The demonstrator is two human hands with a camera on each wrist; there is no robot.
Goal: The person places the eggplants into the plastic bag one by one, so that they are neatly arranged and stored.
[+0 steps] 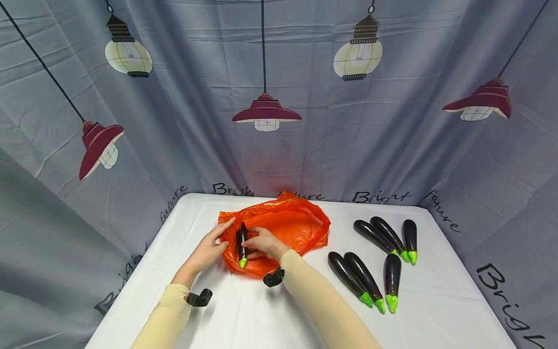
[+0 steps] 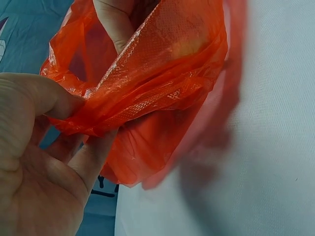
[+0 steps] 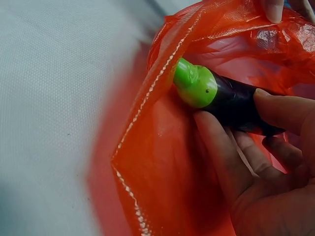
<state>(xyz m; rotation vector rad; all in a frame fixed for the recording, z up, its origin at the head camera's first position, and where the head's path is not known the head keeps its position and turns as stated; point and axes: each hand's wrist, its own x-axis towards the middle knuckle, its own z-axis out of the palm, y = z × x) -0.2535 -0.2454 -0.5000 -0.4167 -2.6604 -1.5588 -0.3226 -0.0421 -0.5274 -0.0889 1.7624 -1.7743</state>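
A thin red-orange plastic bag (image 1: 301,225) lies with its mouth spread on the white table. My left hand (image 1: 208,251) pinches the bag's left edge, and the left wrist view shows the film (image 2: 142,93) between thumb and fingers. Inside the mouth, my right hand (image 1: 264,243) holds a dark purple eggplant (image 1: 241,245) with a bright green cap toward me. In the right wrist view the thumb lies on the eggplant's body (image 3: 236,101), with the fingers around its other side. The far end of the eggplant is hidden there.
To the right of the bag several more eggplants lie in two groups, a farther one (image 1: 390,235) and a nearer one (image 1: 362,278). The white table (image 1: 279,315) ends at a grey curtain (image 1: 305,160) printed with lamps. Each wrist carries a black camera (image 1: 199,297).
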